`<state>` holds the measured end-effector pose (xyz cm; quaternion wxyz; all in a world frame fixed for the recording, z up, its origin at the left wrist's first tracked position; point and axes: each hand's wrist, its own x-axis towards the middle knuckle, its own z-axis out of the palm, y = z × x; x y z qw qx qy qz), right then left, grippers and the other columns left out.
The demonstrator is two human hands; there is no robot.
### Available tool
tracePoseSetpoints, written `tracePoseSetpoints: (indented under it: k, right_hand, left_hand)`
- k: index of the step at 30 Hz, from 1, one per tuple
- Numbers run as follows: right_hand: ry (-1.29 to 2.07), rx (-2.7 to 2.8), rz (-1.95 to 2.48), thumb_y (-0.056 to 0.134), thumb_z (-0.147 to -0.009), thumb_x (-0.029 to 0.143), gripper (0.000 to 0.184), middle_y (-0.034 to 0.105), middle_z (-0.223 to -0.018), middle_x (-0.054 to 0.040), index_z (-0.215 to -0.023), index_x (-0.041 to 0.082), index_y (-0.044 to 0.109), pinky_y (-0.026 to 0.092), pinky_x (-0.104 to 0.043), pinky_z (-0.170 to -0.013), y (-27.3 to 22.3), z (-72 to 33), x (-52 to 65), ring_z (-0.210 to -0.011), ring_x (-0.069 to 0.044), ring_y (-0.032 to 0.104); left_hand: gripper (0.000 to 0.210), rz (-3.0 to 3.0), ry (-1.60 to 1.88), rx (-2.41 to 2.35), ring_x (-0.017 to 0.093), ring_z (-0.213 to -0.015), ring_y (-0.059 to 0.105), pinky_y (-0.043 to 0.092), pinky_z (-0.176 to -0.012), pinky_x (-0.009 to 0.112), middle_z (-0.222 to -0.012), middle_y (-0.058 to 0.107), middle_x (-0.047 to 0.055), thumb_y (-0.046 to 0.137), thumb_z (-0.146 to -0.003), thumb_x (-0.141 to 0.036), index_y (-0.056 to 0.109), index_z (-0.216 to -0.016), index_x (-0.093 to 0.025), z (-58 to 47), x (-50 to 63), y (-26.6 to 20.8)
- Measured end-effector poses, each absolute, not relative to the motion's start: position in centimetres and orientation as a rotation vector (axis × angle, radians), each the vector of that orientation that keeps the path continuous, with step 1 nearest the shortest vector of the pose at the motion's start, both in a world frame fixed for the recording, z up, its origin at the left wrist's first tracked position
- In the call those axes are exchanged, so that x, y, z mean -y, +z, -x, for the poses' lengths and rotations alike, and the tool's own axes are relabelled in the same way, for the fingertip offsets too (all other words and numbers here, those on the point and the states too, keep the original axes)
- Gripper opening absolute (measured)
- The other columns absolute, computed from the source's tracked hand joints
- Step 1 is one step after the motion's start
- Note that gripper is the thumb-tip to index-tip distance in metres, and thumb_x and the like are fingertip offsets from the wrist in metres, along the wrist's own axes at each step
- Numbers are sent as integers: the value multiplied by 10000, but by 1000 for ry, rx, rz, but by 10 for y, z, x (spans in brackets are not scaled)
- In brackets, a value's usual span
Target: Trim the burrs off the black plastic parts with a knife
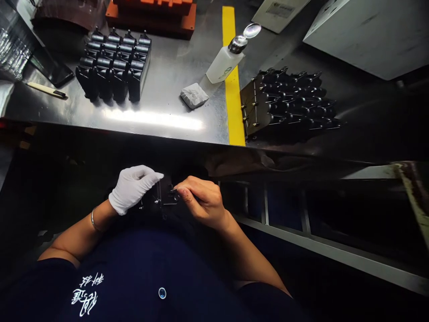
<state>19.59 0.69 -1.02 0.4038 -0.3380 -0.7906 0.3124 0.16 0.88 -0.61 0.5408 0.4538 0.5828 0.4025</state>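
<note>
A yellow tape (233, 112) crosses the steel table (174, 80); left of it sit a black stack (114, 67) and orange block (154, 27), right of it a pale box (365, 38). In darkness, nearer and left of the tape, the gloved left hand (135, 188) pinches a dark part (165, 194); the right hand (201, 197) has fingertips drawn together beside it, their hold unclear.

1. 1 camera, worn on the head, looks forward and down.
2. The wearer's shirt (134, 268) lies along the bottom, close below the lens.
3. The desk (177, 62) spans the top, farther off, seen from above.
</note>
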Motion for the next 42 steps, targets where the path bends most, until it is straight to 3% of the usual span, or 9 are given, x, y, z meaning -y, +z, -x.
tracePoseSetpoints:
  k: [16, 21, 25, 27, 30, 33, 37, 42]
  right_hand:
    - [815, 2002, 821, 494, -916, 122, 201, 590, -613, -11, -758, 171, 609, 426, -226, -521, -9, -197, -6, -538, -100, 531]
    - [1234, 1981, 717, 480, -941, 173, 308, 455, -550, 23, -637, 165, 531, 330, -217, -468, -11, -207, -10, -484, -72, 410]
    - [1677, 1917, 453, 433, -982, 269, 365, 448, -523, 34, -648, 162, 535, 350, -202, -466, -9, -218, -12, -456, -65, 429]
    - [1577, 1976, 499, 389, -1000, 285, 363, 461, -543, 30, -701, 158, 552, 351, -202, -476, -8, -219, -12, -467, -67, 432]
    - [1128, 2151, 662, 428, -982, 401, 366, 474, -602, 10, -739, 153, 544, 330, -225, -499, -7, -212, -10, -522, -85, 416]
    - [841, 2276, 695, 526, -913, 517, 434, 415, -579, 27, -648, 178, 471, 285, -243, -498, -6, -204, -10, -525, -91, 366]
    - [699, 2327, 751, 520, -915, 524, 501, 328, -552, 47, -569, 202, 353, 233, -250, -491, -8, -201, -11, -512, -86, 309]
    - [597, 2304, 812, 500, -917, 545, 497, 359, -566, 35, -580, 193, 401, 247, -244, -492, -12, -202, -11, -516, -88, 327]
  left_hand:
    - [330, -1090, 955, -1361, 87, -520, 465, 386, -488, 211, -521, 547, -19, 748, -678, -433, 635, -559, -146, 0, -8, -8]
    - [300, -1104, 931, -1284, 88, -500, 490, 390, -469, 204, -521, 585, -11, 752, -687, -402, 652, -563, -147, -3, -4, -7]
    - [246, -1289, 978, -1181, 101, -505, 547, 417, -486, 207, -549, 647, 10, 739, -723, -336, 682, -569, -153, 1, -7, -3]
    - [228, -1411, 1040, -1165, 100, -512, 564, 428, -506, 204, -554, 658, 9, 730, -741, -299, 688, -567, -158, 5, -10, -1]
    - [214, -1543, 1047, -1127, 97, -506, 573, 435, -513, 201, -551, 664, 5, 715, -763, -270, 703, -575, -166, 9, -13, 1]
    - [210, -1569, 1035, -1108, 101, -508, 583, 444, -516, 201, -559, 674, 5, 706, -772, -271, 714, -587, -170, 8, -13, 0]
    - [223, -1481, 1047, -1185, 105, -516, 580, 441, -519, 207, -559, 670, 10, 723, -753, -301, 701, -579, -162, 4, -11, -4]
    - [271, -1257, 1046, -1274, 101, -508, 529, 421, -498, 216, -538, 625, 2, 734, -723, -370, 670, -572, -154, 0, -9, -10]
